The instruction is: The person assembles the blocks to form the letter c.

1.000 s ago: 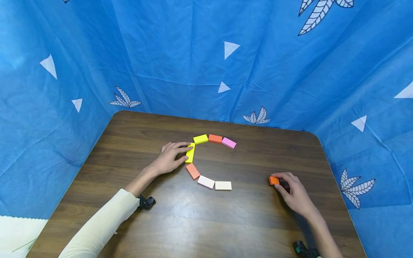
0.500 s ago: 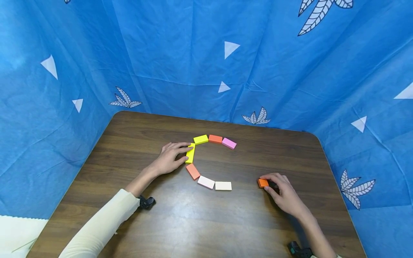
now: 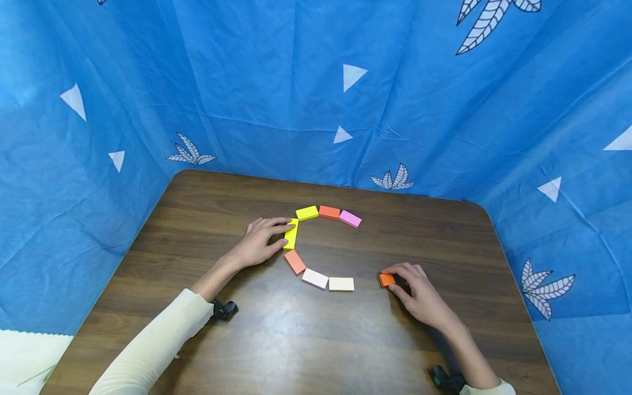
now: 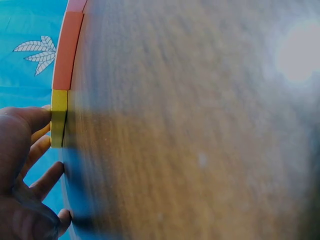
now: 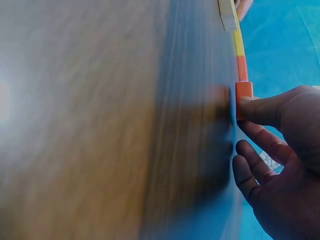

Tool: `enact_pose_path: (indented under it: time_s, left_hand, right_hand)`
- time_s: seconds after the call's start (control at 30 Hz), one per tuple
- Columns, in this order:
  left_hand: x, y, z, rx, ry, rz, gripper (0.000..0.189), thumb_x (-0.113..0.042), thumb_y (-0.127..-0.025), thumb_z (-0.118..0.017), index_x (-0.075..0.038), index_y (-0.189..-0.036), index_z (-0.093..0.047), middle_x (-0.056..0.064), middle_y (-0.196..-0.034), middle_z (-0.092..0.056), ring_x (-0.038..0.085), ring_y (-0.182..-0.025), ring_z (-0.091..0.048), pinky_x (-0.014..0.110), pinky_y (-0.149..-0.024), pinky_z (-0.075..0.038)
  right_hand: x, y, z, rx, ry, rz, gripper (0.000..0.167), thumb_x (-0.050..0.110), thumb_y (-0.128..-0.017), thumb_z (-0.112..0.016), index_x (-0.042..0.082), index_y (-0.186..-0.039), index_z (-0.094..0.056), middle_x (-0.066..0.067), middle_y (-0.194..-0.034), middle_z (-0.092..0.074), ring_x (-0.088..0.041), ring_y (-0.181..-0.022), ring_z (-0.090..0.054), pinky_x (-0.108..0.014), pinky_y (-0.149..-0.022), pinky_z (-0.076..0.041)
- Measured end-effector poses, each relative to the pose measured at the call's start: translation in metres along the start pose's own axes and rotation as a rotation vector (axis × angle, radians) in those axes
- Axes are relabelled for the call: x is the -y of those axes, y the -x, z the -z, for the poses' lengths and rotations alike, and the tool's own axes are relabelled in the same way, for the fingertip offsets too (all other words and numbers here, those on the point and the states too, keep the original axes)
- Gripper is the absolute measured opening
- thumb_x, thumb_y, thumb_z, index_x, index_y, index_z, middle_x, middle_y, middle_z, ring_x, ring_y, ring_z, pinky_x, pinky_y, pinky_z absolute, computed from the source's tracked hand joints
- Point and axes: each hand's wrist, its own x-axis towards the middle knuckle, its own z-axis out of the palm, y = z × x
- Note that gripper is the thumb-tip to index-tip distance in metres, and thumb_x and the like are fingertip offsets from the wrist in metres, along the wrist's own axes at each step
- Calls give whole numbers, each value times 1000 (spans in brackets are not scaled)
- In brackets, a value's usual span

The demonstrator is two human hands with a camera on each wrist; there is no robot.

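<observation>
In the head view, my left hand reaches in from the left and touches a long yellow block with thumb and fingertips, its fingers fairly straight. My right hand pinches a small orange block between thumb and index finger, right of the cream block. A narrow gap between the orange block and its reflection shows in the right wrist view, so it seems just off the tabletop. The left wrist view has the yellow block end to end with a coral block.
Blocks curve in an arc open to the right: yellow, red-orange and pink at the back, coral and pale pink at the front. A blue patterned cloth hangs behind the brown table.
My right hand has moved left with the orange block, closer to the cream block. The left hand and the arc of blocks have stayed in place.
</observation>
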Motion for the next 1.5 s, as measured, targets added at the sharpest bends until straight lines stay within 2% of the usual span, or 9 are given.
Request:
enact_pose_path:
  time_s: [0.33, 0.6, 0.9, 1.27, 1.5]
  left_hand:
    - [2, -1, 1, 2, 3, 7, 48, -28, -108, -67, -18, -155, -61, 3, -166, -53, 35, -155, -45, 75, -128, -17]
    - [0, 0, 1, -1, 3, 6, 48, -28, -108, -67, -18, -154, -62, 4, -166, -53, 36, -155, -45, 75, -128, -17]
    - [0, 0, 1, 3, 9, 1, 47, -26, -108, -67, -18, -154, -62, 5, -166, -53, 36, -155, -45, 76, -128, -15]
    - [0, 0, 1, 9, 18, 7, 48, -28, -108, -66, -19, -155, -61, 3, -166, -52, 35, -155, -45, 75, -128, -15]
    - [-1, 1, 0, 9, 9, 3, 48, -28, -108, -67, -19, -154, -61, 3, -165, -53, 36, -154, -45, 75, -127, -17]
  right_hand:
    - [16, -14, -12, 62, -17, 4, 36, 13, -100, -77, 25, -133, -72, 4, -133, -70, -18, -111, -53, -30, -82, -41]
    - [26, -22, -17, 95, -36, 47, 37, 15, -101, -77, 27, -135, -72, 7, -135, -68, -14, -117, -53, -40, -94, -49]
    - [28, -26, -23, 89, -35, 104, 35, 14, -101, -77, 27, -134, -74, 9, -134, -70, -13, -118, -53, -42, -95, -49]
    - [31, -29, -22, 103, -72, 120, 39, 8, -99, -76, 27, -134, -74, 10, -136, -70, -17, -126, -60, -47, -101, -45]
    - [31, -28, -24, 106, -63, 112, 39, 8, -101, -75, 28, -135, -74, 10, -137, -70, -15, -121, -55, -43, -97, -46]
